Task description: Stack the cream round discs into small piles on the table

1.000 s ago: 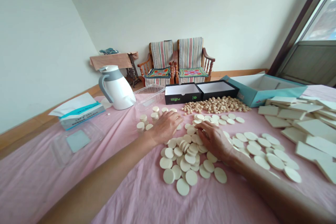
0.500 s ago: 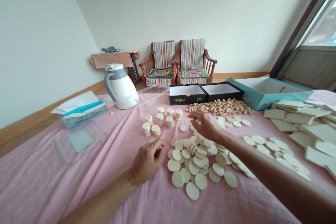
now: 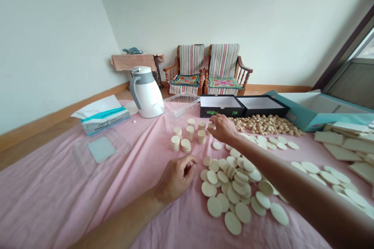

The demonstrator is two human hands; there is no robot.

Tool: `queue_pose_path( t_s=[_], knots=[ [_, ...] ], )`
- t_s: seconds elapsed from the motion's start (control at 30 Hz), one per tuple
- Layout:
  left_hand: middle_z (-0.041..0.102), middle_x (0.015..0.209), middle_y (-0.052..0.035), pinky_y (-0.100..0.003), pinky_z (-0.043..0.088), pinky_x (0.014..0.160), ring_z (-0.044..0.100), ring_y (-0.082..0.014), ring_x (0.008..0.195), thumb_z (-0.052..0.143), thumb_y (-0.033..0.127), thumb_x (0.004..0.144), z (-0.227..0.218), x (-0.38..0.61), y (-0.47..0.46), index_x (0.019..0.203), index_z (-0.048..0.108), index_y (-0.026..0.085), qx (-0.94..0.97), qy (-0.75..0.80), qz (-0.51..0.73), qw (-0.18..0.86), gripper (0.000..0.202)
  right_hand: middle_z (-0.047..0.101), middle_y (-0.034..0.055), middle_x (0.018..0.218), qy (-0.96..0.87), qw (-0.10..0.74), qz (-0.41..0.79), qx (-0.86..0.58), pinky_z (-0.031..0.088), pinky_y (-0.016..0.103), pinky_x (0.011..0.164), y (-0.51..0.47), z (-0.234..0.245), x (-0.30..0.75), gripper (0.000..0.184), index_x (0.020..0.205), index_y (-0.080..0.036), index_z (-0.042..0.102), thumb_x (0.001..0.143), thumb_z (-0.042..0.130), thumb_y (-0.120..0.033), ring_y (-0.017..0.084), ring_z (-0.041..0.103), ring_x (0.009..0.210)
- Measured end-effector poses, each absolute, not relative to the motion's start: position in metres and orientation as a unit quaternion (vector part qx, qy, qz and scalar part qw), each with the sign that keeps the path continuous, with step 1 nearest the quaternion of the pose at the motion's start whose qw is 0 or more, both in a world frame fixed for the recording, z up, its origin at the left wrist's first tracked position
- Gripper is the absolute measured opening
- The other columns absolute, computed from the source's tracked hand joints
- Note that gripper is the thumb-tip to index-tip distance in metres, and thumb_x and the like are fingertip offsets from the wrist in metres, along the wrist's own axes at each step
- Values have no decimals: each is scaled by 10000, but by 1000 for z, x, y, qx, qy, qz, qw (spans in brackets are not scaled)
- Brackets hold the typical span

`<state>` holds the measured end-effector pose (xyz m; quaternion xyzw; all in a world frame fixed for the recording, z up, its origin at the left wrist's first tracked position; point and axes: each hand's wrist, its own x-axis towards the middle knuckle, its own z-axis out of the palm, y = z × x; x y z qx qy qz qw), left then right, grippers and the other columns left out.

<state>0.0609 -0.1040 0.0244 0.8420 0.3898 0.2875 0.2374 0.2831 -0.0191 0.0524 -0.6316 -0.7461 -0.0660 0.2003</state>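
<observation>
Right hand, fingers bent at a partly hidden disc stack, hold unclear, left hand half-curled, contents indiscernible, tiles cropped at right edge

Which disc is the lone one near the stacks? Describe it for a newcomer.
On the pink tablecloth, find the short stacks of pale discs beside the right hand. Between these stacks and the large loose heap, just below that hand in the view, lies the lone disc. It lies flat and single, touching no other disc, unlike the stacked and heaped ones.
</observation>
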Motion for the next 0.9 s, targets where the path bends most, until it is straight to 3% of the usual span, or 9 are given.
queue_pose_path(
  t_s=[0.23, 0.73, 0.9],
  knots=[
    [543, 588, 24, -193, 359, 538, 492, -92, 532, 446, 156, 811, 25, 61, -103, 863, 598, 163, 838, 387, 298, 241, 161, 625, 69, 899, -756, 289, -29, -587, 416, 288, 794, -4, 55, 301, 308, 991, -161, 606, 691, 539, -187, 184, 562, 844],
    [550, 606, 22, -197, 362, 548, 494, -89, 543, 445, 141, 807, 24, 61, -103, 846, 599, 161, 837, 384, 301, 247, 160, 661, 98, 943, -775, 231, 20, -587, 430, 298, 756, -7, 43, 303, 370, 1043, -137, 590, 681, 572, -211, 201, 599, 840],
    [554, 604, 18, -199, 365, 549, 495, -89, 539, 444, 142, 808, 24, 61, -102, 836, 598, 159, 836, 384, 306, 246, 158, 668, 66, 903, -775, 233, 32, -587, 429, 274, 744, -5, 38, 300, 374, 1054, -163, 581, 681, 571, -173, 178, 605, 815]
  ],
)
